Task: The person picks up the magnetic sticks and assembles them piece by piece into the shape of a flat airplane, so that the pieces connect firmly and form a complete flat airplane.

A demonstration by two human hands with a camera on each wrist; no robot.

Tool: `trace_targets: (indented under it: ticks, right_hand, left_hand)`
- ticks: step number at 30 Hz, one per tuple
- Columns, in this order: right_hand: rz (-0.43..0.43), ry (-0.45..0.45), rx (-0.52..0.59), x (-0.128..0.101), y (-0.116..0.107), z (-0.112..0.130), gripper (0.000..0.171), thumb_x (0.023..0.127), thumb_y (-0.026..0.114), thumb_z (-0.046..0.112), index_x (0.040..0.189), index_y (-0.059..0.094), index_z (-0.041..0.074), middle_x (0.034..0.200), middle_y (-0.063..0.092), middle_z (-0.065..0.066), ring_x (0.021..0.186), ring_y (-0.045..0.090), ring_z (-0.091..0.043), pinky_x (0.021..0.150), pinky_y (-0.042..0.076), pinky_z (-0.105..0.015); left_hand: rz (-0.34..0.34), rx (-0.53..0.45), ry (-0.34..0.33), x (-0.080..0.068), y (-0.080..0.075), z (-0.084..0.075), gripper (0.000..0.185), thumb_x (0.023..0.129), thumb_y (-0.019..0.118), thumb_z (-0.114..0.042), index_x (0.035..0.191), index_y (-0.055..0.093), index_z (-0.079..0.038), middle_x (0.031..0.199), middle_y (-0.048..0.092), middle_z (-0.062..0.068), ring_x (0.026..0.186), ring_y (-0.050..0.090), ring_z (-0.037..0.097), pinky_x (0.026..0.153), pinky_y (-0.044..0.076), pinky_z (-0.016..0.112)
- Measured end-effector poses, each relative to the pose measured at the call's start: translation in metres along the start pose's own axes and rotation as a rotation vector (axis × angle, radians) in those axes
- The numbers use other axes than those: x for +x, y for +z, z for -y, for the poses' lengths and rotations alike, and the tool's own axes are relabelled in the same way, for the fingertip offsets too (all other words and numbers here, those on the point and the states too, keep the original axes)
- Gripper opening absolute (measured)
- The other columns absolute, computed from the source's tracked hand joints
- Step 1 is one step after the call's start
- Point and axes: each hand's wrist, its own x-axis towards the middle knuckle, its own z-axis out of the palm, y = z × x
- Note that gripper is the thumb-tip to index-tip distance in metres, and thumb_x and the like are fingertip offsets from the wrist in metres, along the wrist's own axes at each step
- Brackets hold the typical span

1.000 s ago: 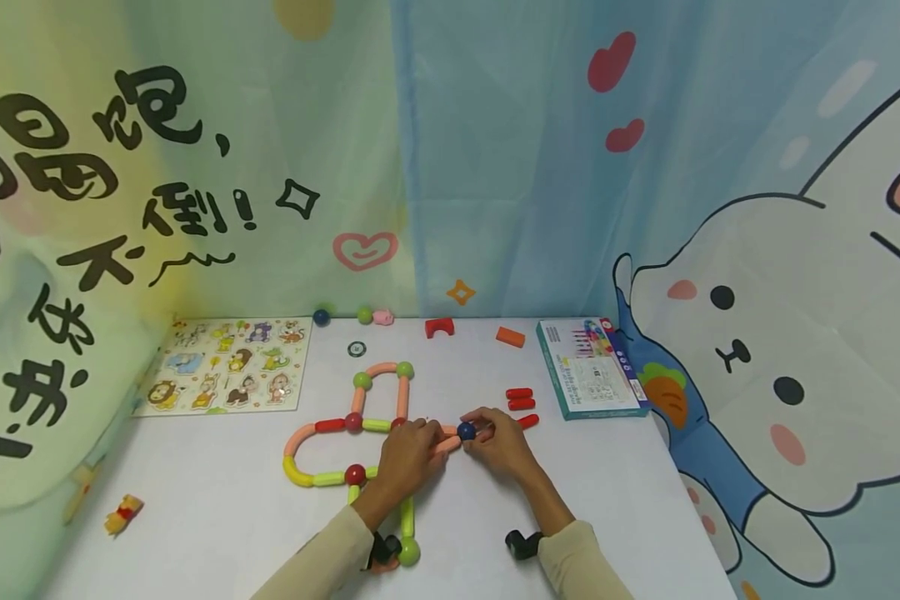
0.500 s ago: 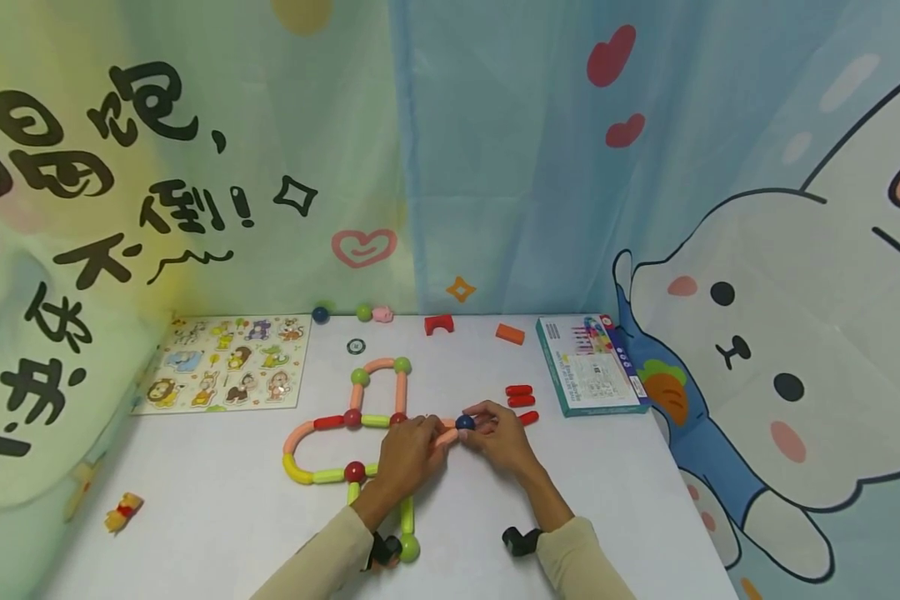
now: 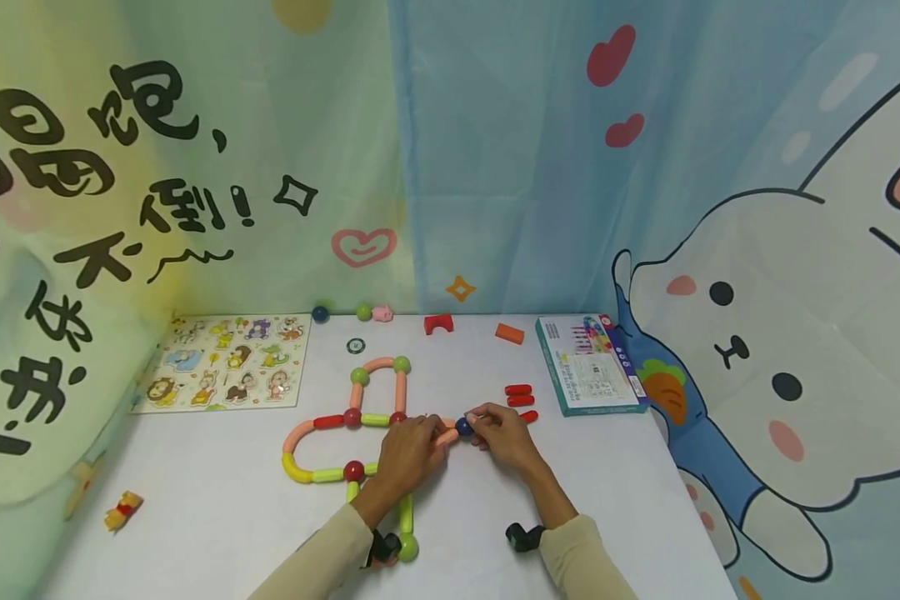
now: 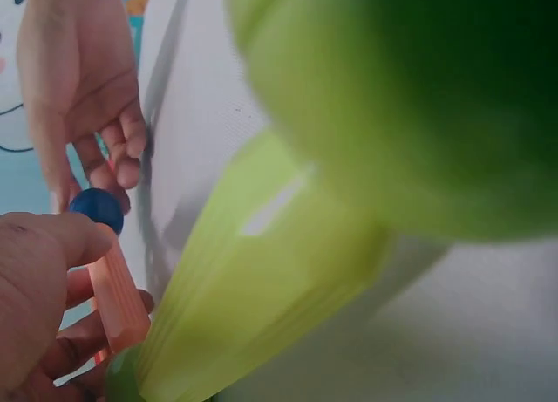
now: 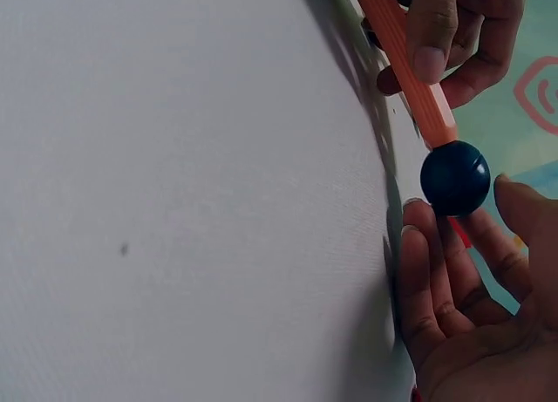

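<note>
My left hand [image 3: 412,454] pinches a salmon-pink magnetic rod [image 5: 420,97] between thumb and fingers. A dark blue ball [image 5: 455,179] sits on the rod's far end. My right hand [image 3: 504,437] is at the ball, its fingertips right under it and the thumb a little apart from its side. Two pink rods run to this ball in the head view. They belong to a flat figure of rods and balls, with a red ball [image 3: 354,471], yellow-green rods [image 3: 328,476] and a green ball [image 3: 408,547]. My left hand and forearm hide its middle.
Several red rods [image 3: 520,401] lie beyond my right hand. A teal-edged box [image 3: 592,367] stands back right, and an animal sticker board [image 3: 225,362] lies back left. Along the back are a red arch [image 3: 438,323] and an orange block [image 3: 510,333]. A bear figure [image 3: 123,511] lies left.
My right fingers have loosened from the blue ball and shifted slightly, so more of it shows. My left hand stays in place on the rod.
</note>
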Motion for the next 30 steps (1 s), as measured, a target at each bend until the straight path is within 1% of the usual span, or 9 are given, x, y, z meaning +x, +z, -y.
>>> trace_targets:
  ticks: [4, 7, 11, 14, 19, 21, 24, 27, 30]
  right_hand:
    - [-0.01, 0.001, 0.004, 0.001, 0.001, -0.002, 0.018, 0.105, 0.068, 0.018, 0.115, 0.075, 0.006, 0.095, 0.073, -0.011, 0.076, 0.07, -0.017, 0.071, 0.061, -0.026]
    - [-0.031, 0.006, -0.012, 0.002, 0.001, -0.003, 0.018, 0.105, 0.068, 0.019, 0.115, 0.075, 0.007, 0.093, 0.073, -0.01, 0.074, 0.069, -0.017, 0.071, 0.061, -0.026]
    - [-0.048, 0.019, -0.033, 0.003, 0.002, -0.004, 0.017, 0.105, 0.068, 0.02, 0.115, 0.076, 0.009, 0.091, 0.072, -0.009, 0.073, 0.069, -0.018, 0.07, 0.061, -0.025]
    - [-0.042, 0.007, -0.074, 0.001, 0.001, -0.004, 0.015, 0.103, 0.071, 0.019, 0.115, 0.076, 0.011, 0.093, 0.074, -0.007, 0.076, 0.068, -0.017, 0.071, 0.059, -0.025]
    - [-0.028, -0.049, -0.164, -0.002, 0.001, -0.002, 0.019, 0.096, 0.08, 0.017, 0.114, 0.077, 0.012, 0.096, 0.075, -0.004, 0.08, 0.065, -0.014, 0.073, 0.054, -0.024]
    - [-0.027, -0.067, -0.175, -0.002, 0.001, -0.002, 0.02, 0.094, 0.081, 0.017, 0.113, 0.078, 0.011, 0.097, 0.076, -0.004, 0.08, 0.066, -0.014, 0.073, 0.054, -0.023]
    - [-0.031, -0.078, -0.188, -0.002, 0.001, 0.0, 0.02, 0.094, 0.082, 0.017, 0.112, 0.078, 0.011, 0.097, 0.076, -0.005, 0.08, 0.066, -0.014, 0.073, 0.054, -0.023]
    - [-0.031, -0.078, -0.211, -0.002, 0.0, 0.001, 0.019, 0.094, 0.081, 0.018, 0.113, 0.079, 0.012, 0.098, 0.077, -0.003, 0.079, 0.064, -0.014, 0.072, 0.052, -0.023]
    - [-0.05, -0.093, -0.234, 0.0, -0.002, 0.003, 0.02, 0.095, 0.081, 0.017, 0.114, 0.079, 0.012, 0.097, 0.077, -0.002, 0.08, 0.063, -0.014, 0.073, 0.052, -0.022]
  left_hand:
    - [-0.022, 0.005, 0.011, 0.001, 0.001, 0.002, 0.022, 0.089, 0.086, -0.024, 0.106, 0.073, -0.017, 0.082, 0.071, -0.004, 0.07, 0.055, 0.01, 0.068, 0.044, 0.025]
    - [-0.031, -0.006, -0.008, 0.002, 0.0, 0.003, 0.021, 0.09, 0.085, -0.023, 0.106, 0.073, -0.017, 0.08, 0.07, -0.005, 0.071, 0.055, 0.01, 0.069, 0.046, 0.025]
    - [-0.009, -0.008, -0.055, 0.004, -0.002, 0.004, 0.024, 0.092, 0.082, -0.024, 0.113, 0.073, -0.017, 0.083, 0.071, -0.005, 0.075, 0.058, 0.01, 0.073, 0.051, 0.027]
    - [0.014, 0.008, -0.068, 0.003, -0.004, 0.006, 0.028, 0.094, 0.081, -0.028, 0.12, 0.074, -0.017, 0.086, 0.073, -0.006, 0.078, 0.06, 0.01, 0.077, 0.052, 0.029]
    - [0.011, 0.069, -0.037, 0.002, -0.004, 0.007, 0.031, 0.093, 0.083, -0.032, 0.12, 0.077, -0.018, 0.085, 0.068, -0.005, 0.08, 0.056, 0.012, 0.075, 0.05, 0.03]
    - [-0.003, 0.11, -0.021, 0.003, -0.002, 0.008, 0.033, 0.092, 0.084, -0.035, 0.12, 0.077, -0.019, 0.091, 0.066, -0.001, 0.085, 0.055, 0.015, 0.075, 0.049, 0.03]
    - [-0.013, 0.169, -0.001, 0.005, 0.0, 0.008, 0.037, 0.091, 0.085, -0.04, 0.123, 0.078, -0.023, 0.109, 0.066, 0.004, 0.099, 0.056, 0.021, 0.079, 0.05, 0.033]
    - [-0.004, 0.173, 0.02, 0.008, 0.001, 0.007, 0.037, 0.091, 0.084, -0.042, 0.124, 0.078, -0.026, 0.122, 0.069, 0.004, 0.108, 0.058, 0.023, 0.084, 0.05, 0.036]
    - [0.012, 0.145, 0.039, 0.01, 0.0, 0.006, 0.034, 0.093, 0.083, -0.042, 0.123, 0.078, -0.027, 0.119, 0.074, 0.0, 0.106, 0.058, 0.021, 0.083, 0.048, 0.036]
